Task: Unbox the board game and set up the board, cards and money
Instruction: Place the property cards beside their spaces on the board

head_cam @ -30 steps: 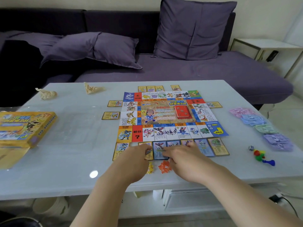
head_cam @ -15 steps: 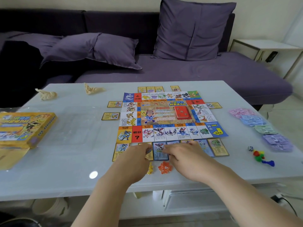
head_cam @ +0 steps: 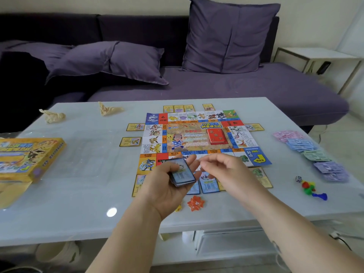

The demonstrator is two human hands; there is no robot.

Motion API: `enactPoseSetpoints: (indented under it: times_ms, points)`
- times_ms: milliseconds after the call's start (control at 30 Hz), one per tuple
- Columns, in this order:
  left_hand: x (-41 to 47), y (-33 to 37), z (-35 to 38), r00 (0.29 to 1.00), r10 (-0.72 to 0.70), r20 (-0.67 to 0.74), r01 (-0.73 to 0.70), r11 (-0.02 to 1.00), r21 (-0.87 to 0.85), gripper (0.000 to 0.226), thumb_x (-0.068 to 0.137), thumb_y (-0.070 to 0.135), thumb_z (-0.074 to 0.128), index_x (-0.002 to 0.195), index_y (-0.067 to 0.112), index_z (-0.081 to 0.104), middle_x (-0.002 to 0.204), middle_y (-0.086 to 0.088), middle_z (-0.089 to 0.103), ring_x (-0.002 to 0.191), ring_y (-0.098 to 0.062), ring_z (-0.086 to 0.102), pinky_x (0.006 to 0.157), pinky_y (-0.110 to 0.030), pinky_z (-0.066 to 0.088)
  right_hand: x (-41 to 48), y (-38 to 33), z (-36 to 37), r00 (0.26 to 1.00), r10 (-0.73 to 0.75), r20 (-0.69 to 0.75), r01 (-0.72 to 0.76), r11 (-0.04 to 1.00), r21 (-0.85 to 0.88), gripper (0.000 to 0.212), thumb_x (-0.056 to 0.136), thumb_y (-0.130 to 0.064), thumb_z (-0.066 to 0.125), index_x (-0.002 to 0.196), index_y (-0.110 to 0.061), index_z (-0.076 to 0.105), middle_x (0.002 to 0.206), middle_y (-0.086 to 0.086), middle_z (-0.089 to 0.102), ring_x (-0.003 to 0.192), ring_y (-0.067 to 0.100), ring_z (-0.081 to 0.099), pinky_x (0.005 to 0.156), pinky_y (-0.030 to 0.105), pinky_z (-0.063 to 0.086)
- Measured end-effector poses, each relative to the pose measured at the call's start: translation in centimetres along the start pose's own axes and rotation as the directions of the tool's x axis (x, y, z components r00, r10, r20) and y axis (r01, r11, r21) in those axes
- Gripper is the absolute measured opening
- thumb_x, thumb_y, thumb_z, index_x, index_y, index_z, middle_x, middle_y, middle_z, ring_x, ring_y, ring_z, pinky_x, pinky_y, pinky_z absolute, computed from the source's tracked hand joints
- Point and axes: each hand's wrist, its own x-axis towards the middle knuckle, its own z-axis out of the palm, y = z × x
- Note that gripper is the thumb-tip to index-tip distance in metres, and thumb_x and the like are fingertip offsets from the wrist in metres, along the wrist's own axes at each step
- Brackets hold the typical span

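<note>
Left hand (head_cam: 163, 186): fingers curled round card stack (head_cam: 182, 172), lower centre.
Right hand (head_cam: 226, 172): fingers loosely bent, empty, beside card stack.
Board (head_cam: 153, 138): on bench (head_cam: 78, 194).

Both arms come in bare from the near edge and converge toward the middle. The left forearm (head_cam: 126, 239) rises from the near left, angling to the far right, with its wrist bent slightly. The left hand (head_cam: 167, 188) is turned partly palm-up, its fingers and thumb curled round a stack of cards (head_cam: 182, 172) that lies across the palm. The right forearm (head_cam: 291, 229) reaches in from the near right corner. The right hand (head_cam: 226, 172) hovers just right of the left, back upward, fingers loosely bent, its thumb and forefinger tips close together toward the left hand, with nothing visible between them.
</note>
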Motion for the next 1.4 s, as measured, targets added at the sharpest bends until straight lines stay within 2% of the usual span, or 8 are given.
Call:
enactPoseSetpoints:
  times_ms: [167, 400, 567, 667, 900, 1133, 1267, 1400]
  points:
    - [0.5, -0.3, -0.1, 0.990, 0.074, 0.123, -0.105, 0.959, 0.265, 0.027, 0.094, -0.006, 0.040, 0.110, 0.005, 0.058, 0.096, -0.015, 0.073, 0.084, -0.024, 0.072, 0.070, -0.032, 0.060, 0.3, 0.1, 0.0, 0.996, 0.074, -0.044, -0.066, 0.986, 0.152, 0.019, 0.081, -0.036, 0.069, 0.087, -0.018, 0.065, 0.087, -0.002, 0.070, 0.071, -0.001, 0.062, 0.072, 0.021, 0.046]
    - [0.5, -0.7, -0.2, 0.987, 0.105, 0.122, -0.152, 0.856, 0.495, 0.021, 0.088, -0.004, 0.054, 0.104, 0.006, 0.064, 0.091, -0.015, 0.073, 0.078, -0.022, 0.072, 0.065, -0.028, 0.059, 0.2, 0.2, -0.2, 0.996, 0.087, -0.023, -0.080, 0.974, 0.210, 0.022, 0.078, -0.035, 0.073, 0.080, -0.017, 0.062, 0.072, -0.007, 0.065, 0.069, 0.004, 0.058, 0.068, 0.020, 0.040]
    - [0.6, -1.4, -0.3, 0.988, 0.063, 0.139, -0.138, 0.761, 0.634, 0.019, 0.085, -0.003, 0.061, 0.102, 0.005, 0.065, 0.093, -0.016, 0.072, 0.084, -0.027, 0.070, 0.075, -0.034, 0.058, 0.4, 0.6, 0.2, 0.992, 0.118, 0.036, -0.123, 0.970, 0.210, 0.018, 0.077, -0.031, 0.075, 0.074, -0.015, 0.068, 0.070, -0.004, 0.070, 0.067, 0.008, 0.066, 0.073, 0.027, 0.050]
    - [0.7, -1.6, -0.2, 0.991, 0.050, 0.128, -0.123, 0.734, 0.668, 0.021, 0.084, -0.001, 0.063, 0.104, 0.004, 0.065, 0.097, -0.019, 0.071, 0.090, -0.032, 0.068, 0.084, -0.039, 0.055, 0.7, 0.9, 0.1, 0.989, 0.137, 0.051, -0.144, 0.965, 0.219, 0.016, 0.077, -0.025, 0.076, 0.067, -0.014, 0.071, 0.071, 0.004, 0.073, 0.068, 0.016, 0.069, 0.084, 0.040, 0.054]
    - [0.8, -1.5, 0.1, 0.992, 0.050, 0.120, -0.112, 0.789, 0.604, 0.017, 0.091, 0.006, 0.056, 0.106, 0.008, 0.062, 0.103, -0.018, 0.070, 0.099, -0.030, 0.067, 0.085, -0.038, 0.055, 1.2, 0.7, -0.9, 0.992, 0.116, 0.050, -0.125, 0.963, 0.238, 0.014, 0.085, -0.017, 0.069, 0.071, -0.016, 0.072, 0.074, 0.004, 0.073, 0.071, 0.018, 0.068, 0.080, 0.034, 0.055]
    - [2.5, -2.8, 1.4, 0.974, 0.220, 0.057, -0.183, 0.610, 0.771, 0.010, 0.084, 0.018, 0.070, 0.092, 0.014, 0.064, 0.088, -0.009, 0.072, 0.090, -0.028, 0.068, 0.089, -0.049, 0.052, 1.1, 1.9, -1.8, 0.989, 0.140, -0.050, -0.120, 0.951, 0.284, 0.010, 0.088, -0.023, 0.065, 0.084, -0.021, 0.073, 0.079, 0.001, 0.072, 0.077, 0.015, 0.065, 0.080, 0.035, 0.053]
    - [4.0, -4.3, 3.0, 0.959, 0.284, -0.015, -0.180, 0.645, 0.742, 0.026, 0.081, 0.021, 0.073, 0.095, 0.006, 0.057, 0.091, -0.014, 0.068, 0.088, -0.031, 0.066, 0.081, -0.047, 0.055, 1.0, 2.4, -3.0, 0.979, 0.186, -0.087, -0.140, 0.915, 0.378, 0.011, 0.080, -0.031, 0.072, 0.086, -0.022, 0.071, 0.084, -0.001, 0.073, 0.082, 0.015, 0.068, 0.074, 0.030, 0.054]
    - [5.0, -5.7, 4.9, 0.969, 0.235, -0.071, -0.169, 0.850, 0.499, 0.026, 0.084, 0.011, 0.069, 0.104, -0.002, 0.057, 0.081, -0.014, 0.066, 0.069, -0.023, 0.067, 0.067, -0.033, 0.054, 0.8, 3.2, -3.9, 0.966, 0.255, -0.029, -0.218, 0.876, 0.431, 0.022, 0.076, -0.028, 0.075, 0.089, -0.015, 0.063, 0.077, -0.002, 0.066, 0.063, 0.010, 0.064, 0.062, 0.026, 0.049]
